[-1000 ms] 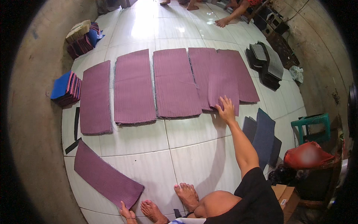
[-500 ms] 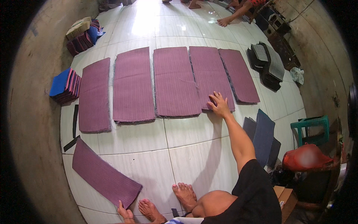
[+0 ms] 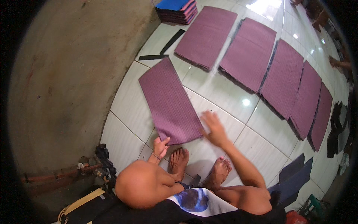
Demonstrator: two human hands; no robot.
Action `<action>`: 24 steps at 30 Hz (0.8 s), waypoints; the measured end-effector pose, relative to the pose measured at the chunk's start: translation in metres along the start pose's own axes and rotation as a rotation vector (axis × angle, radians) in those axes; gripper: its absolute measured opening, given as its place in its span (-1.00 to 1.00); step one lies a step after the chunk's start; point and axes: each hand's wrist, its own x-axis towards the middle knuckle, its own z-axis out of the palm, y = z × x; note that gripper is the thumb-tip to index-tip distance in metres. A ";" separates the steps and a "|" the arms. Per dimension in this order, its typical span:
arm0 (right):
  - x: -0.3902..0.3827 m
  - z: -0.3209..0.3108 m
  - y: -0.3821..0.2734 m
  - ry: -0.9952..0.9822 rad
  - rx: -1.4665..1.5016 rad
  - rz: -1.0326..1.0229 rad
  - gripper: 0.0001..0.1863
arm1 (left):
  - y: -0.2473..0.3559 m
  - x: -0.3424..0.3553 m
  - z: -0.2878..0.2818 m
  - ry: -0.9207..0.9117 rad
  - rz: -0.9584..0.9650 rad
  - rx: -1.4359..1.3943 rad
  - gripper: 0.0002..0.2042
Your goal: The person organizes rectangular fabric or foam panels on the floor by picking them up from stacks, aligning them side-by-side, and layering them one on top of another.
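A purple striped fabric panel (image 3: 169, 102) lies at a slant on the tiles in front of my feet. My left hand (image 3: 161, 146) pinches its near left corner, thumb on top. At the near right corner is my right hand (image 3: 213, 128), slightly blurred, its fingers stretched out and holding nothing; whether it touches the edge I cannot tell. Beyond, several more purple striped panels, the leftmost one (image 3: 207, 37) among them, lie side by side in a row running off to the right, with fuzzy grey edges.
Two black strips (image 3: 172, 42) lie beyond the held panel. A stack of folded blue and purple pieces (image 3: 177, 11) stands by the wall (image 3: 74, 67). At right are dark blue sheets (image 3: 292, 179), a grey-black stack (image 3: 337, 128) and a green plastic stool (image 3: 313, 207). Another person's foot (image 3: 337, 62) shows far right.
The view has swung left. My right hand has come off the row of panels and back to the single panel. My left hand still holds that panel, which has been turned more upright.
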 end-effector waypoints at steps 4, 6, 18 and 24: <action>-0.013 0.055 -0.036 -0.137 0.039 -0.071 -0.39 | -0.015 -0.004 0.005 -0.102 -0.063 -0.113 -0.74; -0.029 0.068 -0.041 -0.223 0.058 -0.069 -0.35 | -0.025 -0.012 0.012 -0.135 -0.136 -0.212 -0.73; -0.021 0.066 -0.036 -0.079 0.293 0.394 -0.73 | -0.023 -0.019 0.036 -0.201 -0.199 -0.184 -0.68; 0.021 -0.161 -0.010 -0.018 0.219 0.531 -0.66 | -0.033 -0.019 0.012 -0.137 -0.171 -0.154 -0.63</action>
